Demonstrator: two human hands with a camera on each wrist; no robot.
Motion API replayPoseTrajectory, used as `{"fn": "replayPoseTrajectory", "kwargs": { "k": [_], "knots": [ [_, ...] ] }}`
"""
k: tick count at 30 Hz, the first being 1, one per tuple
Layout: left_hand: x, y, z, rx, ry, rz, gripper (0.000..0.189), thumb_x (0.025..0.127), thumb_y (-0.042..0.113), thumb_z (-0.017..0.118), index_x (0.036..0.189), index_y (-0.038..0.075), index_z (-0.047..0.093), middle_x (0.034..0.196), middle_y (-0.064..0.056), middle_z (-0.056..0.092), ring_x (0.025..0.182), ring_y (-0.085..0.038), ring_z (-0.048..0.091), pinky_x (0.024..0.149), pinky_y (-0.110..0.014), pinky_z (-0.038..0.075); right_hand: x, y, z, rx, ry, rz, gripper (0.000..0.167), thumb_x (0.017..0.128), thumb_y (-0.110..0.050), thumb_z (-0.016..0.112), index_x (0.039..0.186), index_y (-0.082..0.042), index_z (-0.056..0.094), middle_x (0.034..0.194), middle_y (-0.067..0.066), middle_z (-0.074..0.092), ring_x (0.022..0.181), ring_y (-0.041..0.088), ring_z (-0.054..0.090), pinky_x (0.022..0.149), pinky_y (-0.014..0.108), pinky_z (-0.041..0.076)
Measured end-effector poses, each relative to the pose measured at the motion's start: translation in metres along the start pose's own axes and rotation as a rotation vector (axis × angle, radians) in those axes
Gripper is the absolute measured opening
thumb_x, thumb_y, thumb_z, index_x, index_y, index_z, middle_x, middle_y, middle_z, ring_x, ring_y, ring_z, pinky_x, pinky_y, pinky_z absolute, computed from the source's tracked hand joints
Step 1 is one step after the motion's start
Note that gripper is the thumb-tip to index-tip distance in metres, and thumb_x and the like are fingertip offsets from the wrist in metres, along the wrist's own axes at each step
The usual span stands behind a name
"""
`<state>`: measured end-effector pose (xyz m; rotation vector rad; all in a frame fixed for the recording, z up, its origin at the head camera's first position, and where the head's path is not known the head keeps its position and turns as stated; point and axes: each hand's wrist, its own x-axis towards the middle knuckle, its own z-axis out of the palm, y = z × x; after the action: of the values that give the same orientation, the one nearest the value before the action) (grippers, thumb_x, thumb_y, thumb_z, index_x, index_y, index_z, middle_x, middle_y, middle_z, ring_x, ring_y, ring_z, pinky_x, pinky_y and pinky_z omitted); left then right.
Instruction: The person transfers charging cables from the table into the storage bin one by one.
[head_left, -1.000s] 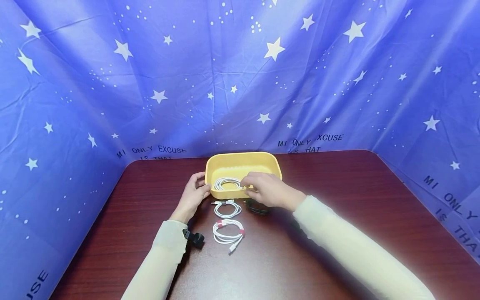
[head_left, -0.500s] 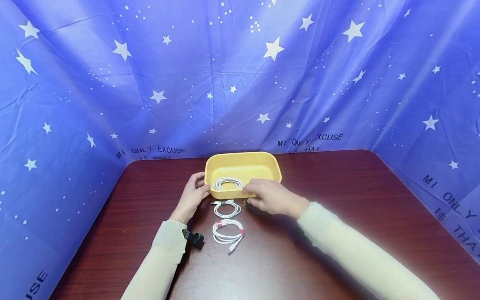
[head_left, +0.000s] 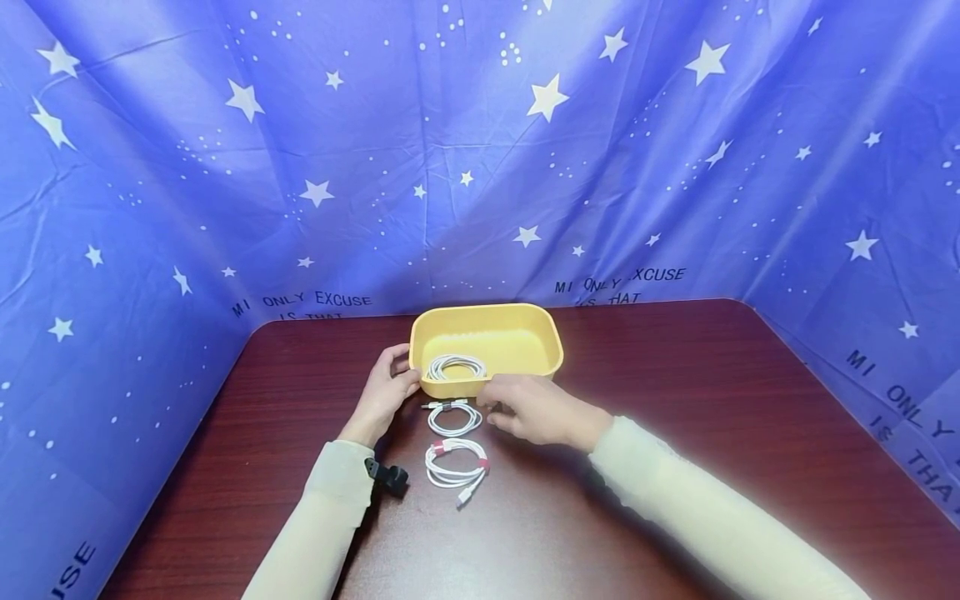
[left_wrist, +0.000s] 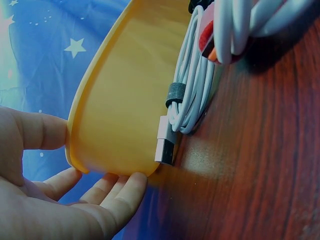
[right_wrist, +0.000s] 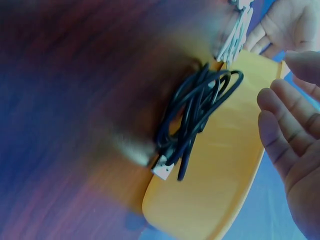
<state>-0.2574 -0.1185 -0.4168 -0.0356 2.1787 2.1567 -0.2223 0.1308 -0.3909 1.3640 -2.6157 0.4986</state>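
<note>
Rests the left hand (head_left: 385,393), with fingers spread, on the left end of the yellow bin (head_left: 457,389)! Holds the right hand (head_left: 542,408), with thumb apart from fingers, near the black USB cable (right_wrist: 192,112) coiled by the front wall. Now spot one coiled white cable (head_left: 438,367) inside, plus a black-strapped white cable (left_wrist: 194,85) and red-strapped white cable (head_left: 450,481) out front.

Right fingers (right_wrist: 277,142) extended near yellow box (right_wrist: 220,170); coiled black cable (right_wrist: 192,112) beside it, white cable (right_wrist: 236,37) beyond.

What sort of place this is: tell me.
Likely a makeshift tabletop booth: star-printed blue cloth hangs behind and beside a reddish-brown table holding a yellow bin and coiled cables.
</note>
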Motion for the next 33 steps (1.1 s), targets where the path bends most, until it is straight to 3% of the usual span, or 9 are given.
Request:
{"fn": "replayPoseTrajectory", "kwargs": {
  "k": [11,22,33],
  "knots": [
    [0.000,-0.001,0.000,-0.014,0.003,0.001,0.053,0.091,-0.006,0.050,0.141,-0.001,0.034,0.126,-0.028,0.049,0.113,-0.035,0.052,0.098,-0.042,0.046,0.007,-0.015,0.011,-0.014,-0.070,0.010,0.016,0.086,-0.020,0.067,0.102,-0.016,0.065,0.092,-0.004,0.061,0.081,0.007,0.053,0.075,0.026,0.049],
    [0.000,-0.001,0.002,-0.006,0.008,0.017,0.054,0.090,-0.006,0.050,0.141,-0.002,0.033,0.126,-0.029,0.049,0.112,-0.036,0.053,0.095,-0.039,0.048,0.011,-0.025,0.017,-0.045,-0.139,0.024,0.018,0.085,-0.022,0.068,0.103,-0.021,0.065,0.087,-0.007,0.056,0.075,0.008,0.051,0.065,0.025,0.047],
    [-0.002,0.000,0.002,-0.021,-0.003,0.009,0.056,0.091,-0.005,0.050,0.143,-0.001,0.032,0.130,-0.030,0.047,0.117,-0.037,0.051,0.100,-0.045,0.043,0.017,-0.033,0.023,-0.068,-0.175,0.024,0.017,0.084,-0.024,0.069,0.100,-0.020,0.063,0.087,-0.008,0.058,0.074,0.008,0.053,0.065,0.026,0.048]
  ]
}}
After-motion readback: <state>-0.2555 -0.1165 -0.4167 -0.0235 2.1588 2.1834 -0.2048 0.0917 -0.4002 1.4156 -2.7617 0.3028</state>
